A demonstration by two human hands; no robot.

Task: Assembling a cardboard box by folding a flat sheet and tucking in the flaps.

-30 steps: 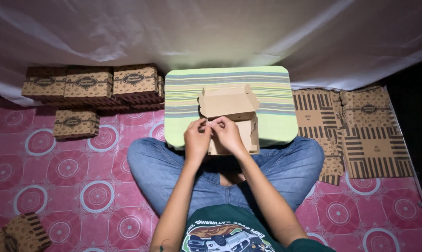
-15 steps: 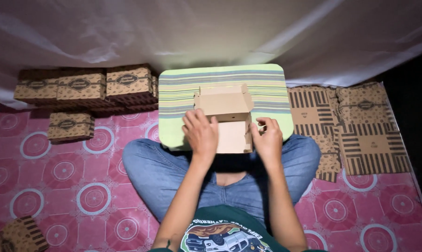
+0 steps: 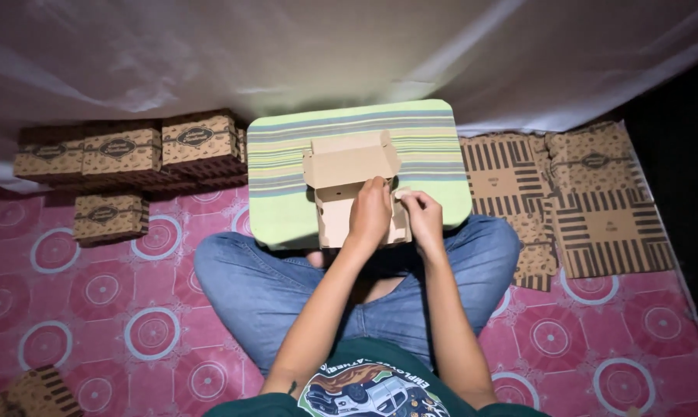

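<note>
Cardboard box [image 3: 350, 181], plain brown and half folded, lies on the near part of a small striped green tabletop [image 3: 434, 143] that rests across the lap of a person sitting cross-legged in jeans. Its rear flap stands up and open toward the white sheet [image 3: 210, 54] behind. In the head view, the left hand [image 3: 370, 216] lies on top of the box's right front part, fingers together and curled down over the cardboard, pressing it. The right hand [image 3: 424, 218] sits just beside the box's right edge, thumb and fingers pinching a small side flap there; the two hands are close but apart. To the left, on the pink patterned floor mat [image 3: 94, 309], finished printed boxes [image 3: 125, 150] stand in a row against the sheet, with one more box [image 3: 109, 218] in front of them. To the right lies a stack of flat unfolded box sheets [image 3: 588, 201], striped and patterned.
</note>
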